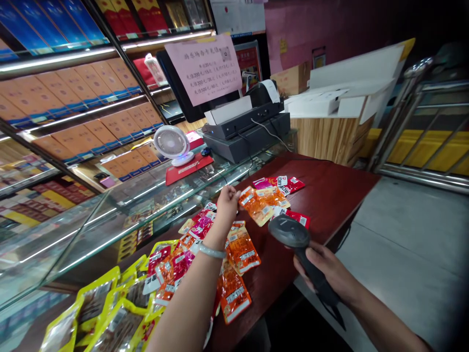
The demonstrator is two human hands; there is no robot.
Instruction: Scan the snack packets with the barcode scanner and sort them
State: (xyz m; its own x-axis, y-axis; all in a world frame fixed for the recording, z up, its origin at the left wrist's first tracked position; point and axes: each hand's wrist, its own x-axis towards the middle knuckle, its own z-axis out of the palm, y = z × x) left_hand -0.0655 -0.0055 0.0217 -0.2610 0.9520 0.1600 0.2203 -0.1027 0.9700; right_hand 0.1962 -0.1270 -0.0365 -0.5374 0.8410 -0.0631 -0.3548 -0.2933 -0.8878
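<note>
My right hand [322, 266] is wrapped round the handle of a dark grey barcode scanner [289, 231], held above the front edge of the dark red table. With fingers curled together, my left hand [228, 198] is at the left corner of an orange snack packet [259, 208]; whether it pinches that packet is hidden. Pink and red packets [293, 185] lie beyond and beside this one. Under and around my left forearm spreads a pile of orange packets [244, 249] and pink ones. Nearer to me are large yellow-edged packets [119, 322] with brown contents.
A glass display counter [106, 220] runs along the table's left side. On it stand a white fan [172, 143], a monitor behind a pink notice [205, 68], and a cash drawer [249, 137]. Boxed shelves [73, 88] rise behind. A metal railing [421, 127] stands right.
</note>
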